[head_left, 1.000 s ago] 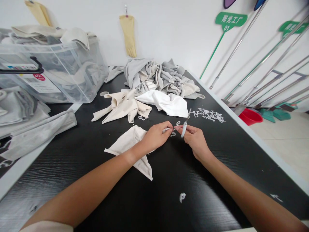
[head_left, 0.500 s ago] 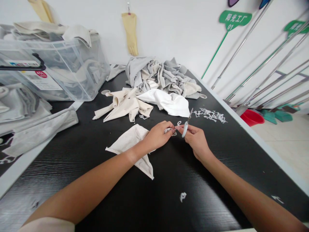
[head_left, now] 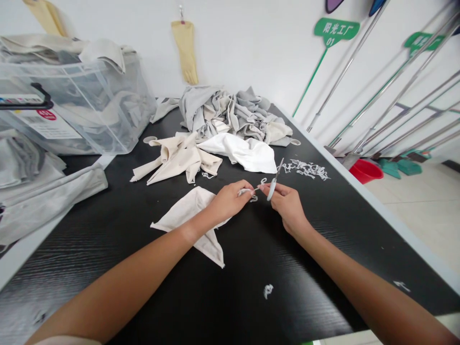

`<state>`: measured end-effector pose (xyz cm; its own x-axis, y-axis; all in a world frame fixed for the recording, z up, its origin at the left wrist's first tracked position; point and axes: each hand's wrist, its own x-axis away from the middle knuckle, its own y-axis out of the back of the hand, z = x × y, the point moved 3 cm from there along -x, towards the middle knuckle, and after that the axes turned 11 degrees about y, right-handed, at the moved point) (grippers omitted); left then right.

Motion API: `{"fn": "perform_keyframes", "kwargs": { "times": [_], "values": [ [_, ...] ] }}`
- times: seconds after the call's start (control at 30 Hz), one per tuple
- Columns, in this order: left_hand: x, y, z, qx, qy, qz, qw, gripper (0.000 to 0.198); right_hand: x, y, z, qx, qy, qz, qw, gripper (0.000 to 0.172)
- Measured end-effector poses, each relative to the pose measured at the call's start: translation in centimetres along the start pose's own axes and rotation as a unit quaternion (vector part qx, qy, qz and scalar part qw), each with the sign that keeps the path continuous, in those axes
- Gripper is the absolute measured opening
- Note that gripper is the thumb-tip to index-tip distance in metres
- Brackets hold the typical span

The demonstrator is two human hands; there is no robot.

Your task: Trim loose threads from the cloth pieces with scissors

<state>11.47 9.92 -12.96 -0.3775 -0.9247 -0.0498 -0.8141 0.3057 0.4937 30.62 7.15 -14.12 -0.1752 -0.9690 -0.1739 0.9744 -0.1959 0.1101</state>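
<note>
My left hand is closed on a corner of an off-white cloth, whose other corners lie flat on the black table under my left forearm. Scissors with pale handles hang in my right hand, blades pointing up and away from me. The fingertips of that same hand pinch a thin white thread. It runs across the small gap between both hands, from the cloth's corner. Part of the thread is hidden by the fingers.
Beyond my hands lie a white cloth, beige cloths and a heap of grey cloths. Thread scraps are scattered at right. A clear plastic box full of cloths stands at left. Long-handled tools lean on the wall near a red dustpan.
My hands have drawn slightly apart, and the thread between them looks stretched straighter. The whole view has shifted a little to the right.
</note>
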Motion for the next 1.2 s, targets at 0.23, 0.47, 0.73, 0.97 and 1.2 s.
{"fn": "perform_keyframes", "kwargs": {
  "times": [0.23,0.47,0.73,0.97,1.2],
  "values": [
    [-0.2,0.5,-0.4,-0.029,0.013,0.048,0.998,0.026,-0.3,0.4,-0.1,-0.009,-0.002,-0.019,1.000,0.050],
    [-0.4,0.6,0.3,-0.006,0.022,-0.010,1.000,0.024,-0.6,0.8,0.5,0.006,-0.014,-0.013,1.000,0.047],
    [-0.8,0.7,1.0,0.094,0.010,-0.021,0.995,0.029,-0.5,0.6,2.1,-0.009,-0.064,0.139,0.988,0.051],
    [-1.3,1.9,1.1,0.133,0.040,-0.068,0.988,0.031,0.8,-0.7,1.5,-0.041,-0.117,0.287,0.950,0.052],
    [-1.0,2.0,0.8,0.085,0.010,-0.078,0.993,0.031,1.7,-1.3,2.2,-0.053,-0.122,0.345,0.929,0.054]
  ]
}}
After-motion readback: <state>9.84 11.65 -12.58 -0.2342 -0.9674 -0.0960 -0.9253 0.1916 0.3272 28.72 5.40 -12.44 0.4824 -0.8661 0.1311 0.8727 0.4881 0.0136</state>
